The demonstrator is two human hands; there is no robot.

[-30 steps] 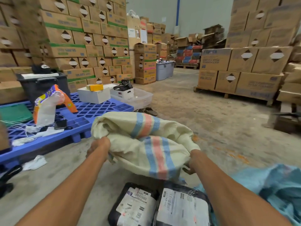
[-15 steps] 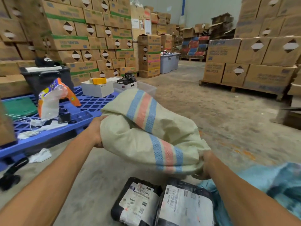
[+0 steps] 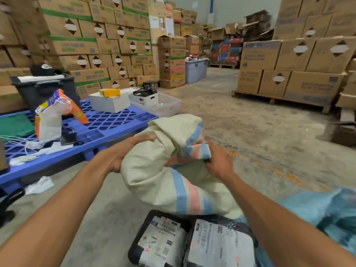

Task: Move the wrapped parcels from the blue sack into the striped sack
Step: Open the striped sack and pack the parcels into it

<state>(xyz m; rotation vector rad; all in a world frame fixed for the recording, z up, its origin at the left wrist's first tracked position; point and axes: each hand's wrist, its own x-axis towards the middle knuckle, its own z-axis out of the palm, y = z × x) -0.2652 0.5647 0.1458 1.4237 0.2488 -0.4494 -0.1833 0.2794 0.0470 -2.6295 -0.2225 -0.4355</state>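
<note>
A: What's biggest here?
B: Stacked cartons [image 3: 86, 45] along the far left and right, then a blue pallet [image 3: 115, 122] on the near left.
A: And the sacks?
B: The striped sack [image 3: 158, 182] is bunched up in the middle. The blue sack [image 3: 317, 211] lies crumpled at the near right.
A: The parcels?
B: Two wrapped parcels [image 3: 159, 241] lie side by side on the floor, nearest, touching the blue sack's edge.
A: Hands?
B: The left hand [image 3: 123, 153] grips the striped sack's left fold. The right hand [image 3: 219, 162] pinches its striped edge.
</note>
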